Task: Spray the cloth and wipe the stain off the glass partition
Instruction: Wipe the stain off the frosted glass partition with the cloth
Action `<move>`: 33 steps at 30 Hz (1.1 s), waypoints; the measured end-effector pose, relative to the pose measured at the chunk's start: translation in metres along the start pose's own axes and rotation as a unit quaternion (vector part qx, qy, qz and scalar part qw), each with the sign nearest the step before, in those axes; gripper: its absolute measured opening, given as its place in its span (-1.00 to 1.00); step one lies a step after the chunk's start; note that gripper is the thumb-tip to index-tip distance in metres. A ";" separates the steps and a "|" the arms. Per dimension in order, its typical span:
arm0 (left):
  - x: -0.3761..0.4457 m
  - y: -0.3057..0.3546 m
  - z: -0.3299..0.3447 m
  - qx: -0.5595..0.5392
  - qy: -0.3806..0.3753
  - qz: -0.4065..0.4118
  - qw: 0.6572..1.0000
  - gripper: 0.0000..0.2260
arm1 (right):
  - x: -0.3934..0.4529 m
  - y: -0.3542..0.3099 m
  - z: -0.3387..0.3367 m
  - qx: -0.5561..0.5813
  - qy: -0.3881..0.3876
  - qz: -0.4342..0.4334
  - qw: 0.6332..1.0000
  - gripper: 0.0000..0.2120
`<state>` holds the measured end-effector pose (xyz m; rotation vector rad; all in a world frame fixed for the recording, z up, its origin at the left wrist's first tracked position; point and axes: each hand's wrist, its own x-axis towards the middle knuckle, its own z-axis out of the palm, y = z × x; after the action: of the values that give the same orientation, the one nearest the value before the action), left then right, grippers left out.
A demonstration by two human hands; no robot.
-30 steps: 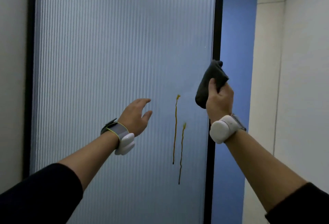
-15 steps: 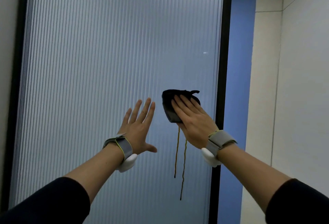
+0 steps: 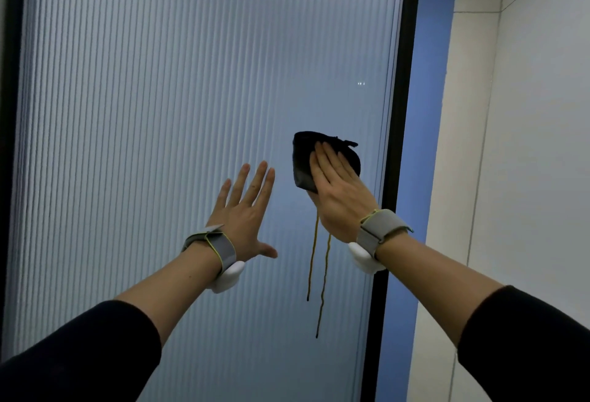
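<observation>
A ribbed, frosted glass partition [image 3: 159, 114] fills the left and middle of the view. Two thin yellow-brown drip streaks, the stain [image 3: 319, 277], run down it near its right edge. My right hand [image 3: 341, 197] lies flat with its palm pressing a dark cloth [image 3: 301, 162] against the glass, over the top of the streaks. My left hand [image 3: 245, 213] is flat on the glass to the left of the stain, fingers spread, holding nothing. No spray bottle is in view.
A black frame post [image 3: 399, 146] bounds the glass on the right, another black edge [image 3: 8, 146] on the left. Beyond the post is a blue wall strip [image 3: 424, 114], then a white wall [image 3: 526, 146].
My right hand came down from beside the frame and flattened the cloth onto the top of the streaks. My left hand opened and spread flat on the glass. The view shifted slightly upward.
</observation>
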<state>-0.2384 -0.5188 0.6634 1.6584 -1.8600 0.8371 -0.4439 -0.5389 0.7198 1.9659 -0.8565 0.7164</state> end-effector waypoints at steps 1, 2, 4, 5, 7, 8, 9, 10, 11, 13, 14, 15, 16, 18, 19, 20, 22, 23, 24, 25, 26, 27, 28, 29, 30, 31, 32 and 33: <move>0.000 0.001 -0.001 -0.004 -0.002 -0.003 1.000 0.36 | -0.002 0.003 -0.001 0.008 -0.002 0.001 1.000 -0.43; -0.001 0.002 -0.001 -0.008 -0.003 -0.007 1.000 0.37 | -0.005 0.008 -0.003 0.015 -0.002 0.008 1.000 -0.43; -0.004 0.005 0.002 -0.018 -0.004 -0.011 1.000 0.37 | -0.013 0.017 -0.006 0.025 0.008 0.035 0.999 -0.43; -0.006 0.008 0.004 -0.019 -0.003 -0.009 1.000 0.37 | -0.018 0.021 -0.007 0.029 0.019 0.049 0.998 -0.44; -0.010 0.013 0.009 -0.017 -0.001 -0.001 1.000 0.37 | -0.025 0.024 -0.009 0.032 0.041 0.066 0.996 -0.45; -0.012 0.015 0.012 -0.015 0.000 0.001 1.000 0.37 | -0.026 0.024 -0.009 0.033 0.046 0.067 0.996 -0.45; -0.013 0.017 0.015 -0.013 0.000 0.001 1.000 0.37 | -0.028 0.023 -0.009 0.033 0.046 0.063 0.996 -0.46; -0.014 0.018 0.017 -0.011 -0.001 0.001 1.000 0.37 | -0.029 0.021 -0.008 0.031 0.041 0.052 0.997 -0.47; -0.014 0.018 0.019 -0.011 -0.001 0.000 1.000 0.37 | -0.030 0.018 -0.006 0.029 0.034 0.033 0.998 -0.48; -0.015 0.017 0.020 -0.013 -0.001 0.000 1.000 0.37 | -0.033 0.012 0.001 0.025 0.017 -0.018 0.999 -0.51; -0.016 0.016 0.022 -0.013 -0.002 0.002 1.000 0.37 | -0.034 0.007 0.006 0.027 0.010 -0.033 0.999 -0.50; -0.016 0.016 0.021 -0.014 0.000 0.003 1.000 0.37 | -0.031 0.004 0.008 0.029 0.006 -0.037 0.999 -0.50; -0.016 0.015 0.021 -0.014 0.001 0.004 1.000 0.37 | -0.028 0.002 0.009 0.032 0.005 -0.032 0.999 -0.49; -0.015 0.015 0.022 -0.016 0.000 0.008 1.000 0.37 | -0.021 -0.001 0.011 0.031 0.001 -0.022 0.999 -0.47; -0.015 0.014 0.022 -0.014 0.003 0.008 1.000 0.37 | -0.020 -0.001 0.012 0.024 -0.004 -0.023 0.999 -0.46; -0.015 0.013 0.022 -0.014 0.005 0.009 1.000 0.37 | -0.022 0.000 0.014 0.012 -0.012 -0.031 0.999 -0.45; -0.016 0.012 0.024 -0.019 0.004 0.011 1.000 0.37 | -0.034 -0.002 0.022 -0.023 -0.045 -0.065 0.997 -0.43; -0.017 0.012 0.025 -0.020 0.004 0.011 1.000 0.37 | -0.042 -0.002 0.025 -0.037 -0.061 -0.085 0.994 -0.42; -0.018 0.013 0.026 -0.020 0.006 0.012 1.000 0.37 | -0.048 0.000 0.026 -0.047 -0.073 -0.100 0.991 -0.42; -0.018 0.013 0.026 -0.019 0.006 0.014 1.000 0.37 | -0.048 0.004 0.025 -0.051 -0.076 -0.110 0.990 -0.41; -0.018 0.013 0.027 -0.018 0.006 0.015 1.000 0.37 | -0.042 0.009 0.023 -0.049 -0.072 -0.113 0.990 -0.41; -0.018 0.013 0.028 -0.018 0.007 0.015 1.000 0.38 | -0.032 0.013 0.019 -0.037 -0.066 -0.100 0.992 -0.42; -0.017 0.012 0.028 -0.018 0.007 0.014 1.000 0.38 | -0.018 0.017 0.014 -0.017 -0.057 -0.075 0.995 -0.42; -0.018 0.012 0.028 -0.018 0.007 0.013 1.000 0.38 | -0.006 0.020 0.009 0.003 -0.049 -0.048 0.998 -0.42; -0.019 0.011 0.029 -0.018 0.007 0.012 1.000 0.38 | 0.003 0.020 0.007 0.018 -0.043 -0.026 0.999 -0.42; -0.019 0.011 0.029 -0.018 0.008 0.012 1.000 0.38 | 0.006 0.018 0.008 0.024 -0.042 -0.014 0.999 -0.42; -0.020 0.011 0.030 -0.018 0.010 0.011 1.000 0.38 | 0.003 0.014 0.011 0.022 -0.046 -0.020 0.998 -0.41; -0.021 0.011 0.030 -0.019 0.011 0.011 1.000 0.38 | -0.006 0.010 0.015 0.016 -0.057 -0.039 0.997 -0.41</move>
<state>-0.2456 -0.5258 0.6265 1.6016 -1.8714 0.8222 -0.4531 -0.5540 0.7132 2.0729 -0.8361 0.5801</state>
